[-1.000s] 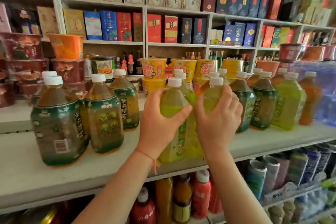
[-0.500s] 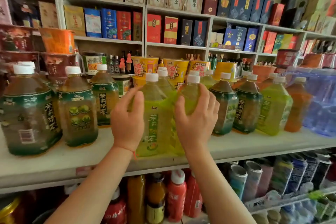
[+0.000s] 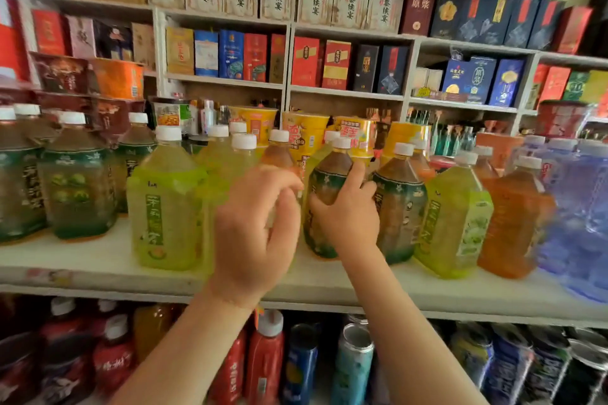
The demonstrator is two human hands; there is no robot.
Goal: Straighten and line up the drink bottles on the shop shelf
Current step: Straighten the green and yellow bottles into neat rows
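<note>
Large white-capped drink bottles stand in a row on the pale shelf (image 3: pixel 98 270). My right hand (image 3: pixel 348 220) grips the shoulder of a brown tea bottle with a dark green label (image 3: pixel 330 171), upright at mid-shelf. My left hand (image 3: pixel 256 233) hovers just left of it with loosely curled fingers holding nothing, in front of a yellow-green bottle (image 3: pixel 220 174) that is blurred and partly hidden. Another yellow-green bottle (image 3: pixel 164 207) stands free further left. A second dark green tea bottle (image 3: pixel 401 207) stands right of the held one.
Dark green bottles (image 3: pixel 79 187) fill the left end. To the right stand a yellow-green bottle (image 3: pixel 454 217), an orange one (image 3: pixel 513 223) and blue water jugs (image 3: pixel 579 207). Yellow noodle cups (image 3: pixel 309 135) crowd behind. Red bottles (image 3: pixel 266 362) and cans sit below.
Both hands left the two yellow-green bottles. My right hand moved right onto the dark green tea bottle; my left hand let go and drifted right. The view swung right.
</note>
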